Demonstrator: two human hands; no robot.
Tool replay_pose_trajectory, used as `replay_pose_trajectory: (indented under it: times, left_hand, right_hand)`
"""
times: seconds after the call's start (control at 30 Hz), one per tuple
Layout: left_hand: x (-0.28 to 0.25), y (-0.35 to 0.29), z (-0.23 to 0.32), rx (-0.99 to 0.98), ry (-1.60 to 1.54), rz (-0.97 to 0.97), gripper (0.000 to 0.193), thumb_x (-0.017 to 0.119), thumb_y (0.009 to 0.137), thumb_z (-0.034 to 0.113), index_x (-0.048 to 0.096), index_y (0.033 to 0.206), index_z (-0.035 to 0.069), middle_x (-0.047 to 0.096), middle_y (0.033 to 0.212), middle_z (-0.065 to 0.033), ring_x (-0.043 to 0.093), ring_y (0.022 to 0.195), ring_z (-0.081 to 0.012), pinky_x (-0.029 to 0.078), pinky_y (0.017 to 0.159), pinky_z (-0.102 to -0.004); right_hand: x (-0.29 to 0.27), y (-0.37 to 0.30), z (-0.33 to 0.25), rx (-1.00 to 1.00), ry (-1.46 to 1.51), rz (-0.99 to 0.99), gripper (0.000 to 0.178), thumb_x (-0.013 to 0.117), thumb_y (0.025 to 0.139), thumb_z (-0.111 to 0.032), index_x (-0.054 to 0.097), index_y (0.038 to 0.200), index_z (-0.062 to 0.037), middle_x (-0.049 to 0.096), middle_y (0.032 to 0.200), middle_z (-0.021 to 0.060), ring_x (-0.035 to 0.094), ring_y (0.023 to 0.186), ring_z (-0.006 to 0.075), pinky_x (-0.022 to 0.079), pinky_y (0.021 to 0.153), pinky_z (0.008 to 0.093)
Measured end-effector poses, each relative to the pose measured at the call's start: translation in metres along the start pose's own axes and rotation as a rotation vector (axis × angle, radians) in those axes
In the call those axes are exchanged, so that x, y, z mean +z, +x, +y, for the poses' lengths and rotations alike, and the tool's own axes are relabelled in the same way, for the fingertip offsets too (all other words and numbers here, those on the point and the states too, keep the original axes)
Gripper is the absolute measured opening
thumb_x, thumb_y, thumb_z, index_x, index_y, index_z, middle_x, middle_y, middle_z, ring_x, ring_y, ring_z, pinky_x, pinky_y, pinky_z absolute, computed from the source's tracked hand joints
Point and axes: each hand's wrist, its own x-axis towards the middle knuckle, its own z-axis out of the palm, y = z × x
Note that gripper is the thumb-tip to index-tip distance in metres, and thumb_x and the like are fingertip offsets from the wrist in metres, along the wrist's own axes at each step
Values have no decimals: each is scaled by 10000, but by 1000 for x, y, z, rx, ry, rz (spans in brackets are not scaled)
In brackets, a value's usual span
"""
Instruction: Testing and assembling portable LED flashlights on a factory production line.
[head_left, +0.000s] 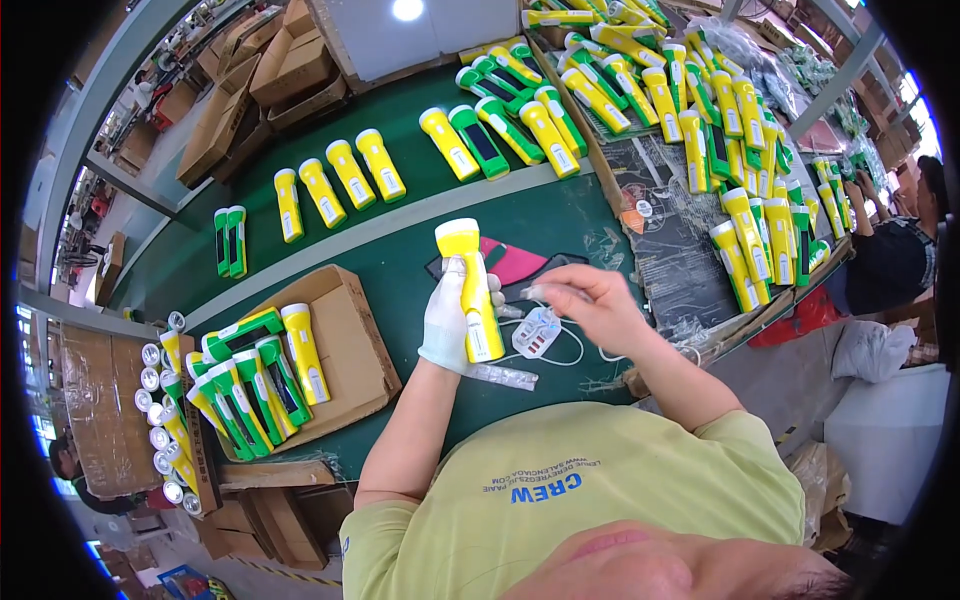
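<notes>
My left hand [445, 325], in a white glove, is wrapped round a yellow flashlight [476, 285] with a white-rimmed head, held upright over the green bench. Close beside it on the right, my bare right hand [602, 308] is pinched on a small whitish cable end [532, 293], partly hidden by the fingers. Below the fingertips lies a white multi-port USB charger [536, 333] with thin white cables looping round it. A pink and black item [510, 260] rests behind the flashlight. Near my left wrist is a strip of clear plastic [502, 376].
At left, an open cardboard box [352, 345] holds several green and yellow flashlights. Several more stand in rows on the green conveyor belt [260, 280] ahead. A large pile of flashlights [745, 120] covers the cardboard-lined surface at right. Another person [905, 240] works at far right.
</notes>
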Motion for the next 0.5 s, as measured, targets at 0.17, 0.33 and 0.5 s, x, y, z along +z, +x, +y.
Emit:
replay_pose_trajectory:
  times: [0.17, 0.33, 0.5]
  left_hand:
    - [7, 11, -12, 111, 89, -7, 356, 481, 995, 375, 528, 1163, 64, 636, 953, -95, 638, 785, -177, 541, 725, -319]
    - [19, 13, -4, 421, 444, -19, 359, 557, 965, 323, 526, 1159, 23, 627, 900, -67, 601, 777, -118, 500, 685, -264]
    - [29, 0, 6, 363, 208, -230, 319, 511, 981, 299, 483, 1154, 33, 601, 860, -71, 583, 707, -117, 502, 646, -266]
  right_hand:
    - [18, 18, 7, -671, -878, -58, 212, 638, 778, 1, 669, 979, -59, 583, 758, 81, 614, 694, 247, 493, 574, 339]
    - [20, 32, -2, -705, -956, -145, 184, 643, 737, -47, 657, 915, -92, 585, 761, 54, 626, 719, 233, 500, 578, 345]
    - [19, 2, 10, -513, -636, -462, 152, 676, 778, -23, 699, 898, -113, 621, 732, 60, 626, 666, 237, 488, 555, 350]
